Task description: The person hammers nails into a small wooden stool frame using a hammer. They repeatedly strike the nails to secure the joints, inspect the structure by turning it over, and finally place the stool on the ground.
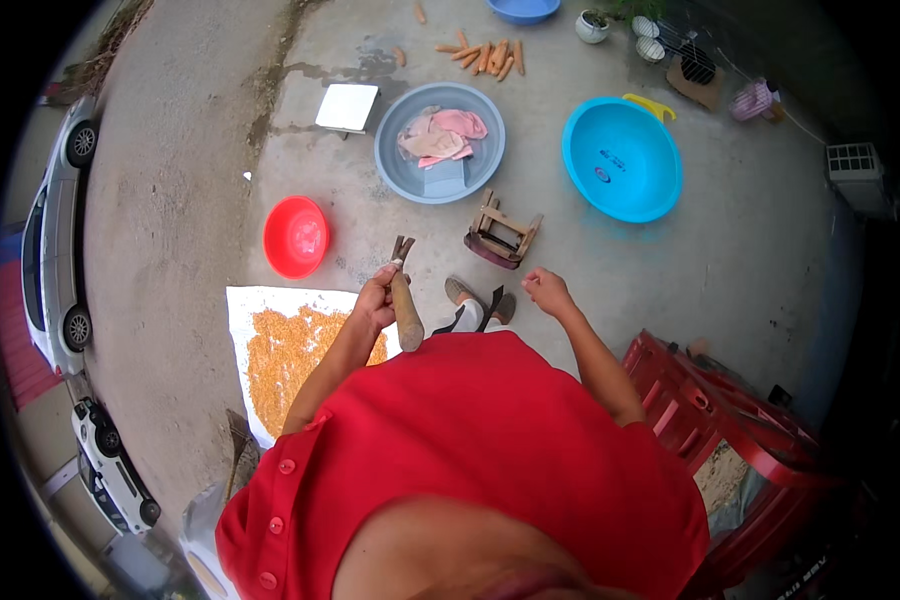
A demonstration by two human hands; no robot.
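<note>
My left hand [375, 300] grips a tool [406, 312] with a wooden handle and a forked metal head, held up in front of my red shirt. My right hand [548, 290] is raised on the other side, fingers curled; what it holds, if anything, is hidden. Beyond my shoes is a small wooden stool [501, 232] lying on its side. Below my left hand, a white sheet [242, 305] covered in orange-yellow kernels [275, 365] lies on the ground.
A red basin [295, 237], grey basin with cloths [390, 145], blue basin [620, 160], white board [346, 106], corn cobs [485, 57] and potted plant [592, 28] stand or lie ahead. Red plastic furniture [710, 410] is at right. Cars [60, 250] are parked at left.
</note>
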